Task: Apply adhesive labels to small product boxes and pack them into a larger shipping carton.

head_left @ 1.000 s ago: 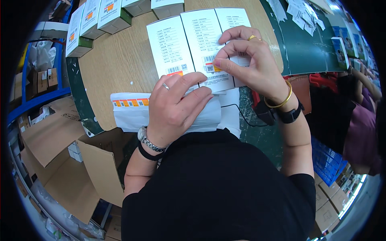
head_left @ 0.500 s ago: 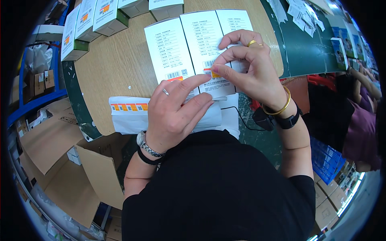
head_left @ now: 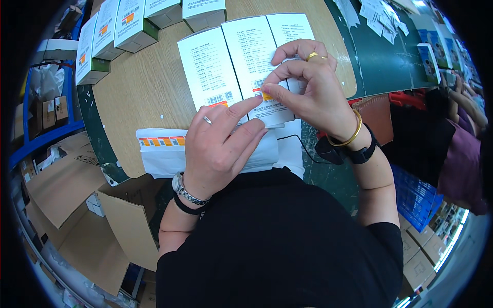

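Three white printed boxes lie side by side: a left box (head_left: pixel 205 61), a middle box (head_left: pixel 249 46) and a right box (head_left: pixel 289 31) partly behind my right hand. With thumb and index finger my right hand (head_left: pixel 321 87) pinches a small orange sticker (head_left: pixel 266 96) at the lower part of the middle box. My left hand (head_left: pixel 215 146) has its fingers stretched out, the index fingertip beside the sticker and the others over the boxes' near edge. An orange label on the left box is partly covered by the left hand. Beneath that hand lies a white sheet (head_left: pixel 164 159) with a row of orange stickers.
Several more white boxes (head_left: pixel 134 31) stand at the far left of the wooden board (head_left: pixel 144 87). Paper scraps (head_left: pixel 380 18) lie at the far right. An open carton (head_left: pixel 120 220) sits at the lower left, a blue crate (head_left: pixel 415 197) at the right. Another person (head_left: pixel 465 159) is at the right.
The view has shifted slightly, so the boxes and sheet appear a little further left. Both hands keep nearly the same pose at the middle box, the orange sticker still in the right hand's pinch.
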Demonstrator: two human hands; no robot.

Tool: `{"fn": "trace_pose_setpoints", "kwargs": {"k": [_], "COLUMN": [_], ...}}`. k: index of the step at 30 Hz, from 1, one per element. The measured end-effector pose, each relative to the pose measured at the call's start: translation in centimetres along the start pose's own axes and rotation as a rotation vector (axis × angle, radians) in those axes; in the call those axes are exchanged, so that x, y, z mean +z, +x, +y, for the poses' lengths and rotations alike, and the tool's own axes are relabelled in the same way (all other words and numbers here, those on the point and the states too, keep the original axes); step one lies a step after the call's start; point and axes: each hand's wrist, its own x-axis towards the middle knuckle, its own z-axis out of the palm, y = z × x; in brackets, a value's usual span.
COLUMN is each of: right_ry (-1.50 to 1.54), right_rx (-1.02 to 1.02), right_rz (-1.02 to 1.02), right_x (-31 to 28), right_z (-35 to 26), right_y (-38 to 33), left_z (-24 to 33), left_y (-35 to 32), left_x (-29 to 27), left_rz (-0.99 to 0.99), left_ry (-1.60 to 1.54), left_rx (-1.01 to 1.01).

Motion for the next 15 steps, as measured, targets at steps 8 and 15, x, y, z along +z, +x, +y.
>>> {"fn": "trace_pose_setpoints", "kwargs": {"k": [8, 15], "right_ry": [-0.034, 0.171], "right_rx": [0.002, -0.129], "right_rz": [0.009, 0.051], "right_x": [0.0, 0.5], "right_z": [0.1, 1.0], "right_y": [0.0, -1.2], "left_z": [0.3, 0.3], "left_y": [0.1, 0.0], "left_x": [-0.2, -0.2], "left_rz": [-0.002, 0.043], "left_ry": [0.004, -0.046], "left_rx": [-0.005, 0.032]}}
